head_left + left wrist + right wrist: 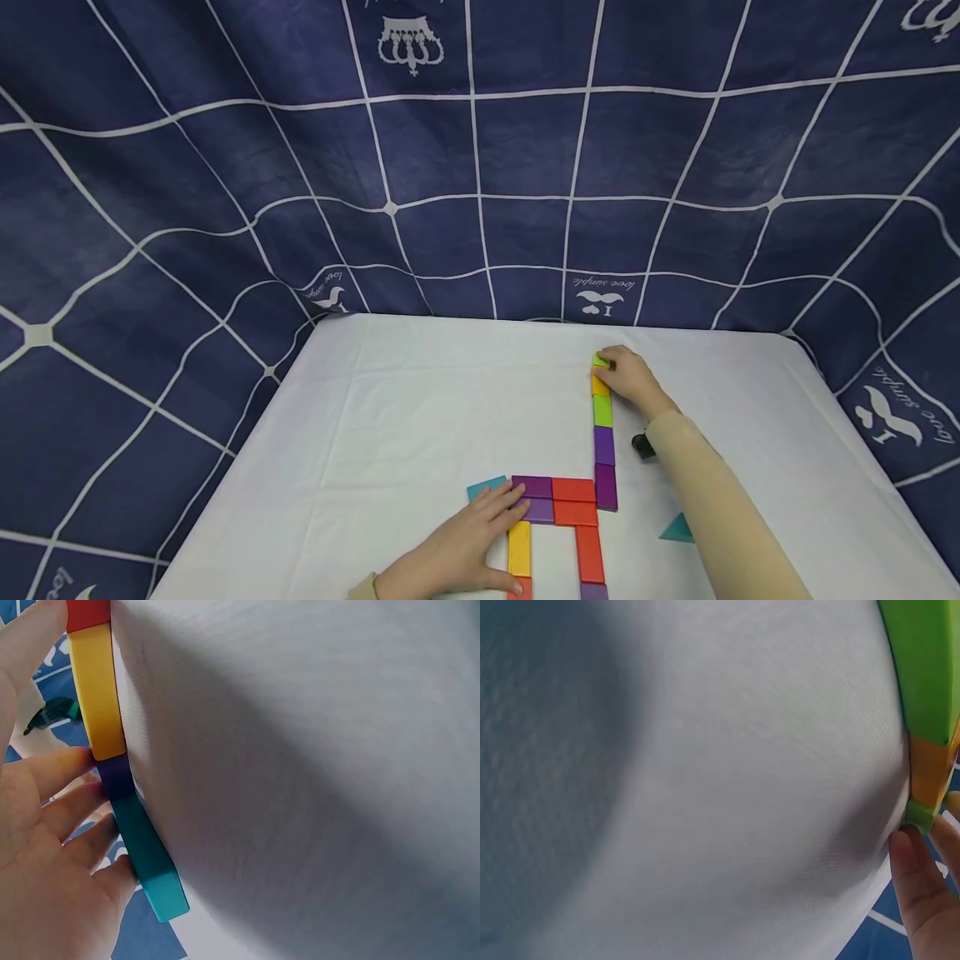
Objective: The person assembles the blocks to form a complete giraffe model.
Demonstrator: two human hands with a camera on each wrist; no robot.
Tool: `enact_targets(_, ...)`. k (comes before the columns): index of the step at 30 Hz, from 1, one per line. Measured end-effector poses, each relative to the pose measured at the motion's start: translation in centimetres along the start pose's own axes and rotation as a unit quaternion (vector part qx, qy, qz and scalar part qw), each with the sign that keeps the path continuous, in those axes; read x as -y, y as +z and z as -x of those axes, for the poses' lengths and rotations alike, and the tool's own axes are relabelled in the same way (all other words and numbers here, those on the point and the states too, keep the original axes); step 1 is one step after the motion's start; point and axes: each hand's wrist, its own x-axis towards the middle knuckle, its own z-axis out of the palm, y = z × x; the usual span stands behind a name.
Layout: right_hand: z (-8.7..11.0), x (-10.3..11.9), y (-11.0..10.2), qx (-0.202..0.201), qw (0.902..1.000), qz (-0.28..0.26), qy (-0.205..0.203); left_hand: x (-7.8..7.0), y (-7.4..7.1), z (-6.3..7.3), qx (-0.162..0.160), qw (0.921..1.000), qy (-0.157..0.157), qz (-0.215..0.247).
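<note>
At the far end of a column of flat blocks, my right hand [632, 382] pinches a light green block [600, 361] between thumb and fingers. That block [921, 816] touches an orange block [600, 385] in the right wrist view. Nearer in the column lie a green block [602, 411] and two purple ones. My left hand [457, 546] rests with spread fingers at the left end of the nearer arrangement, touching the purple blocks [538, 511]. Beside its fingers are a teal block [486, 486] and a yellow block [519, 550]. Palm and fingers [67, 791] show in the left wrist view.
Red blocks [573, 489] join the purple row, and another red block [590, 554] runs toward the near edge. A teal triangle [678, 530] and a small black object [642, 446] lie by the right forearm. A dark blue curtain [525, 150] hangs behind the white table [420, 400].
</note>
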Motion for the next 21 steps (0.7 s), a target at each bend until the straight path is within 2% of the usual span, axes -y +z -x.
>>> enact_targets(8,0.17,0.5,0.39,0.01,0.9996,0.027,0.004,0.09,0.12,0.01,-0.005,1.0,0.006,-0.004)
enact_targets(21,0.43,0.8,0.33,0.019,0.9993,0.029,0.009,-0.09,-0.01,-0.1,-0.007,1.0,0.004,-0.002)
